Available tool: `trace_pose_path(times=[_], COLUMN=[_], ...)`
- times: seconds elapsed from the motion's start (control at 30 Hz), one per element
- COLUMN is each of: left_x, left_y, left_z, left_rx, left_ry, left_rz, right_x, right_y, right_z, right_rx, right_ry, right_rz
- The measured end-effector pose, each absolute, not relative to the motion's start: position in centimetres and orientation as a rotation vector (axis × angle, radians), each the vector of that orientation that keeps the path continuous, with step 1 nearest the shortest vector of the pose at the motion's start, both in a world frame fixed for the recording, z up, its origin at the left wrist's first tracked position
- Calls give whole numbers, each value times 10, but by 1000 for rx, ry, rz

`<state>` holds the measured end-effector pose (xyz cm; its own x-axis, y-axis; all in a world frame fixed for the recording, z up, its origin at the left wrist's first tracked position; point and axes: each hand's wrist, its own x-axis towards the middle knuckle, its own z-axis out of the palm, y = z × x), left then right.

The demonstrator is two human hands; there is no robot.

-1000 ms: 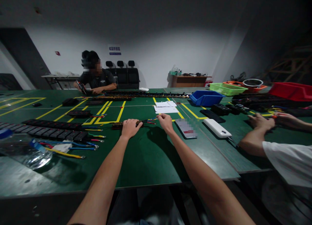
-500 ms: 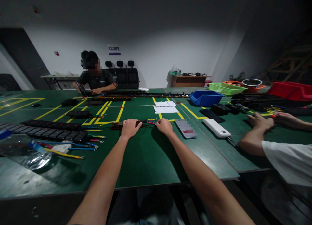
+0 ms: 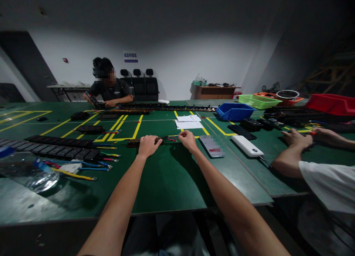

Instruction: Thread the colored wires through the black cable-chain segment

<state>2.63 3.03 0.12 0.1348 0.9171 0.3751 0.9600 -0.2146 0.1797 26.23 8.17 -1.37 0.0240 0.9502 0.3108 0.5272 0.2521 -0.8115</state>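
My left hand (image 3: 148, 146) lies over a narrow black module strip (image 3: 133, 142) with brass-coloured edges, its fingers wrapped across the top and the thumb along the near side. Thin coloured wires (image 3: 169, 139) run out of the strip's right end. At their far tips, my right hand (image 3: 188, 140) is closed in a pinch on a wire. Its exact grip is partly hidden by the fingers. To the left lie longer black module strips (image 3: 63, 151) with coloured leads ending in ring terminals (image 3: 110, 167).
A clear plastic bottle (image 3: 30, 173) lies at the left. Right of my hands are a phone (image 3: 208, 145), a white power bank (image 3: 246, 146) and white papers (image 3: 189, 123). Blue (image 3: 235, 112) and red bins (image 3: 332, 103) stand behind. A co-worker's hands (image 3: 299, 139) work at the right; another person (image 3: 109, 88) sits opposite.
My right hand has shifted slightly right and up, its fingers now more in a pinch, and more of the wires shows. My left hand stays on the strip.
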Motion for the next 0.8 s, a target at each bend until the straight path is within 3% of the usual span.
trace_pose_path(times=[0.33, 0.8], left_x=[26, 25], left_y=[31, 30], left_z=[-1, 1], left_rx=[-2266, -2288], left_ry=[-1903, -1899], left_rz=[-629, -633], right_x=[271, 271], right_y=[81, 69], right_z=[-15, -3], right_rx=[-1381, -1471], right_ry=[-1992, -2096], right_rz=[292, 128])
